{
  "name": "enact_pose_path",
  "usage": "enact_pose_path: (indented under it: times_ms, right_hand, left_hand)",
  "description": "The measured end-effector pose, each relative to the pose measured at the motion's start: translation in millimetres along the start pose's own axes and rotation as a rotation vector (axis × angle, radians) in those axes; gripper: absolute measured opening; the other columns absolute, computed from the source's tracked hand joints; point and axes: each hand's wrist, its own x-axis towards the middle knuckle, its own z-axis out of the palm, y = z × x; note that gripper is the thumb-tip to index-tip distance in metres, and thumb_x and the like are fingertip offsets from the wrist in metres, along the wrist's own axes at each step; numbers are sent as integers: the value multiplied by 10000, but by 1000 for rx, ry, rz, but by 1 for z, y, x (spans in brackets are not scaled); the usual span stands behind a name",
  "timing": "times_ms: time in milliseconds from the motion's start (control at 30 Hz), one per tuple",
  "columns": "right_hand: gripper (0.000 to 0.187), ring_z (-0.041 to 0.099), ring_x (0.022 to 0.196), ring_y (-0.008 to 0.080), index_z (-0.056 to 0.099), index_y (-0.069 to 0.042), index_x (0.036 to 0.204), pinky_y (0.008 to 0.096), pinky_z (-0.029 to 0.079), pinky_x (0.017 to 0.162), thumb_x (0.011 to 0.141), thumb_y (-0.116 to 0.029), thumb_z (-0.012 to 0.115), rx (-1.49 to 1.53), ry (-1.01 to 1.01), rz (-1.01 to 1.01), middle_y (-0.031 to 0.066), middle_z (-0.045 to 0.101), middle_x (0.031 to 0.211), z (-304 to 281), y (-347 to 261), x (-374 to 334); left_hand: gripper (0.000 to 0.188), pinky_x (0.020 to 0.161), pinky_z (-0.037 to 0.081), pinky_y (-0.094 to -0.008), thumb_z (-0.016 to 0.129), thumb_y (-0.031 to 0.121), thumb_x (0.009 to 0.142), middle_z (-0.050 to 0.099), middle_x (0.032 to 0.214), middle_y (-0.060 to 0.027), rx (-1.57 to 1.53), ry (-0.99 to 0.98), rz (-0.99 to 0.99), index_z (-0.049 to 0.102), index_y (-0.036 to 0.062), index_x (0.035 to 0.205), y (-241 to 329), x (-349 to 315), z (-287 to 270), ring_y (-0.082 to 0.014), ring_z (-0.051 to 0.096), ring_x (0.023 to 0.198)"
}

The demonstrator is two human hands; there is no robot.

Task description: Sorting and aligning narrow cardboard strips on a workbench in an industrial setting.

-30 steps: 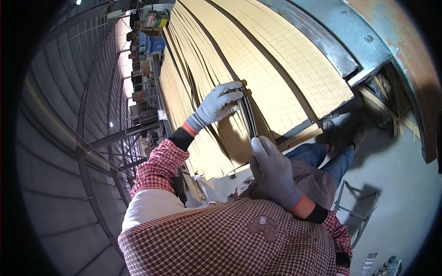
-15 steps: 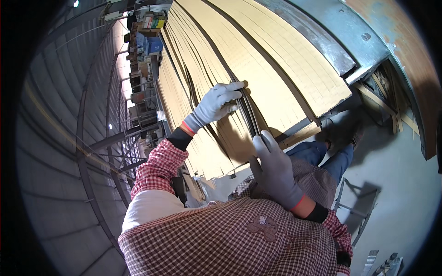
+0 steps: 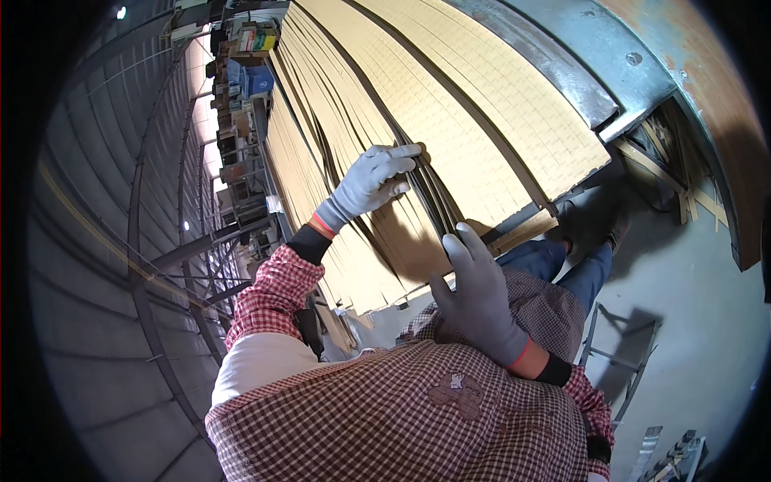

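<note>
Both my hands wear grey gloves. My left hand (image 3: 376, 181) is closed around the edge of a narrow bundle of long dark strips (image 3: 431, 193), its fingertips bent over them. The strips run lengthwise over pale yellow, lined sheet material (image 3: 369, 249) cut into long bands. At the near end of the strips is my right hand (image 3: 482, 301), with its fingertips against them and its thumb spread apart. The fingers partly hide the strip ends. A second dark gap or strip (image 3: 482, 120) runs farther right between the yellow bands.
A grey metal plate (image 3: 594, 72) borders the yellow bands on the right, beside a brown curved panel (image 3: 715, 80). Offcut strips (image 3: 671, 165) lie below its edge. A metal frame stand (image 3: 618, 361) is on the floor at right. Boxes and shelving (image 3: 241, 112) line the far left.
The view has shifted slightly, so the bands sit a little farther left. My left hand stays on the strips; my right hand has shifted very slightly, its thumb still apart.
</note>
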Motion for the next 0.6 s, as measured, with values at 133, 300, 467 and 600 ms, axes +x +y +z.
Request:
enact_pose_path:
  times_ms: [133, 300, 467, 600]
  right_hand:
    - [573, 574, 899, 381, 470, 11, 1260, 473, 480, 770, 760, -138, 707, -54, 41, -35, 276, 503, 1242, -2, -3, 3]
    - [546, 562, 872, 363, 501, 0, 1223, 469, 463, 768, 749, -161, 719, -89, 100, -70, 221, 555, 1179, -6, -6, 11]
    - [479, 580, 946, 339, 553, 24, 1164, 441, 474, 850, 769, -187, 724, 9, 86, 125, 202, 600, 1081, 1, -13, 17]
    - [585, 626, 975, 226, 527, 46, 1262, 351, 509, 867, 793, -228, 744, 280, 177, 442, 180, 639, 1103, 6, -12, 22]
  left_hand:
    - [419, 763, 482, -351, 778, 101, 781, 608, 1301, -174, -11, 2, -1, 557, 68, 1136, -2, -3, 0, -253, 621, 834]
    - [390, 774, 484, -356, 760, 110, 809, 604, 1304, -171, -47, 28, 13, 560, 76, 1142, -5, -1, 3, -266, 618, 835]
    - [375, 842, 471, -378, 718, 185, 868, 590, 1339, -118, -102, 14, -21, 573, 103, 1204, -2, -1, -1, -274, 615, 938]
    - [459, 928, 456, -402, 626, 315, 939, 532, 1397, -150, -136, 58, -36, 535, 98, 1333, -9, -16, 8, -339, 584, 1143]
